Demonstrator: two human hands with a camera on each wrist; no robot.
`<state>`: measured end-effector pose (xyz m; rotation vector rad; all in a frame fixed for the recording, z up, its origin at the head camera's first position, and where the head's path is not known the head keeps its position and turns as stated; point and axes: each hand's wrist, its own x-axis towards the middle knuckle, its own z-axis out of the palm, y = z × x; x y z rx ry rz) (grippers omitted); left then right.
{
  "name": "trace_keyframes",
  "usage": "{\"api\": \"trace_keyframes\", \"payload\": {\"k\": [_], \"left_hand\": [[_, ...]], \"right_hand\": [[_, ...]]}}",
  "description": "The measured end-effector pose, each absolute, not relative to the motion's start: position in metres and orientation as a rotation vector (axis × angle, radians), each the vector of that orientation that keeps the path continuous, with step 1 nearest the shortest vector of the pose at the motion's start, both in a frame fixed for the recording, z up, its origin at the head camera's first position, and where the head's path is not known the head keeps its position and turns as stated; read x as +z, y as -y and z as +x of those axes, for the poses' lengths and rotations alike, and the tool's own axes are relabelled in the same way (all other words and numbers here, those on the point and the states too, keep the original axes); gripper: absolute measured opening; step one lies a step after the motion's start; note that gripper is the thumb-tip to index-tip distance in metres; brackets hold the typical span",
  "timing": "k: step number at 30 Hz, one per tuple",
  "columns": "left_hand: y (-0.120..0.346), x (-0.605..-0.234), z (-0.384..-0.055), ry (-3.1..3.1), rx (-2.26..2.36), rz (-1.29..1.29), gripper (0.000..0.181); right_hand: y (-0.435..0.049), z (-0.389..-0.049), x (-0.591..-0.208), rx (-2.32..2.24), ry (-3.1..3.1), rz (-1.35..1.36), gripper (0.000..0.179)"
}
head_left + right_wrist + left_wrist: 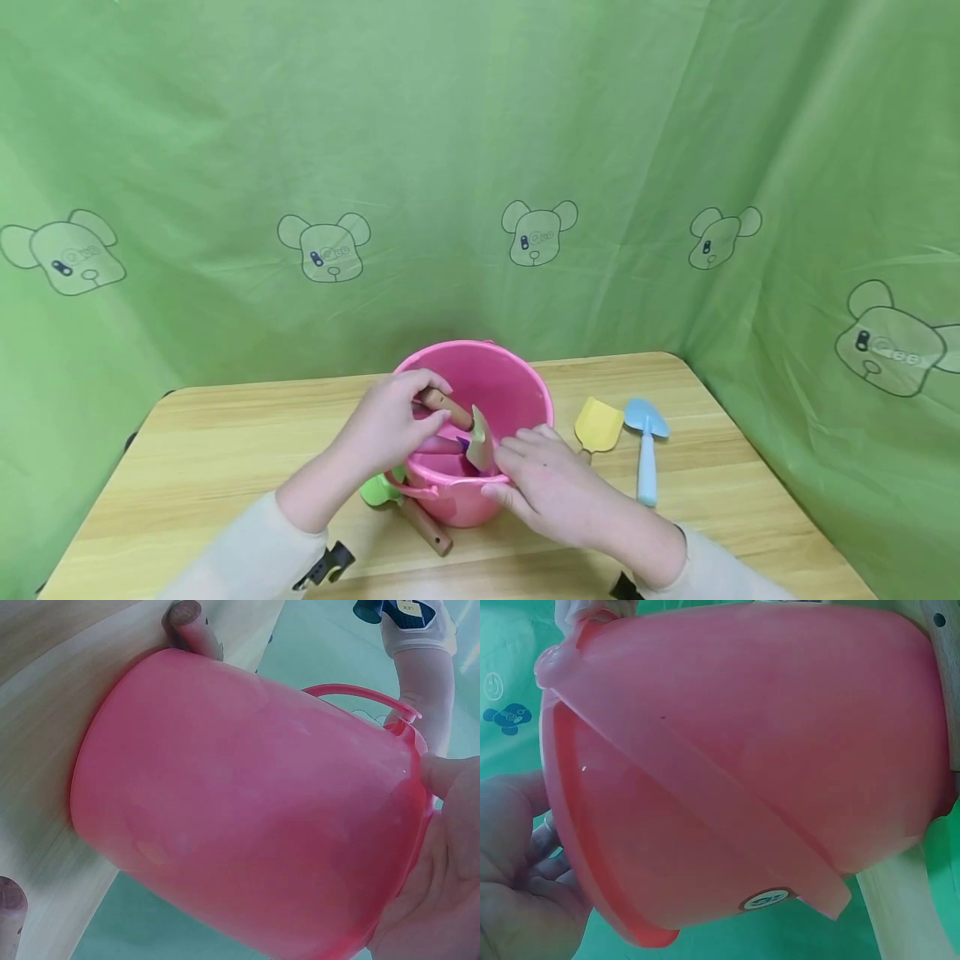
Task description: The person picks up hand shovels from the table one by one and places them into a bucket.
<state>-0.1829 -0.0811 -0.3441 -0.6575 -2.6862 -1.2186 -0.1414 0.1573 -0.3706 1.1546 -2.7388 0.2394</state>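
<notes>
Pinching a shovel (453, 412), left fingers (427, 380) hang over the roomy pink bucket (461, 506); right fingers (513, 455) grip its rim (548, 400).

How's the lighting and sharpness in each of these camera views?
Head view: bright, fairly even light, the pink bucket clearly outlined; left wrist view: dimmer, hazy, the bucket turned sideways and redder; right wrist view: hazy too, a soft shadow on the table beside the bucket.

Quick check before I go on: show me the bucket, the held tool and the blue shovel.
Bucket (467, 505), head view, on its outer front wall.
Held tool (454, 412), head view, on its wooden handle.
Blue shovel (647, 461), head view, on its handle.
</notes>
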Motion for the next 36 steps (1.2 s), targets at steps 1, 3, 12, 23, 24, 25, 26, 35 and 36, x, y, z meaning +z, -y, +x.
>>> {"api": "trace_keyframes", "payload": {"k": [1, 3, 12, 23, 24, 25, 26, 35, 36], "left_hand": [[0.080, -0.345, -0.184, 2.696, -1.212, -0.659, 0.020], [0.079, -0.347, -0.186, 2.711, -1.206, -0.666, 0.018], [0.075, -0.351, -0.190, 2.779, -1.176, -0.689, 0.018], [0.063, -0.347, -0.199, 2.801, -1.084, -0.819, 0.014], [0.062, -0.346, -0.200, 2.804, -1.079, -0.824, 0.014], [0.061, -0.346, -0.200, 2.807, -1.078, -0.829, 0.014], [0.061, -0.346, -0.201, 2.812, -1.079, -0.834, 0.014], [0.058, -0.346, -0.202, 2.884, -1.042, -0.837, 0.015], [0.058, -0.345, -0.202, 2.890, -1.039, -0.837, 0.015]], "right_hand": [[-0.157, -0.141, -0.371, 0.244, 2.740, 1.155, 0.032], [-0.157, -0.141, -0.371, 0.240, 2.740, 1.156, 0.032], [-0.156, -0.141, -0.371, 0.213, 2.718, 1.155, 0.033], [-0.157, -0.141, -0.369, 0.218, 2.725, 1.137, 0.032], [-0.156, -0.141, -0.369, 0.217, 2.725, 1.138, 0.032], [-0.156, -0.141, -0.369, 0.216, 2.725, 1.140, 0.032], [-0.156, -0.141, -0.369, 0.217, 2.725, 1.141, 0.031], [-0.156, -0.141, -0.369, 0.224, 2.728, 1.151, 0.028], [-0.156, -0.142, -0.369, 0.229, 2.727, 1.151, 0.027]]}}
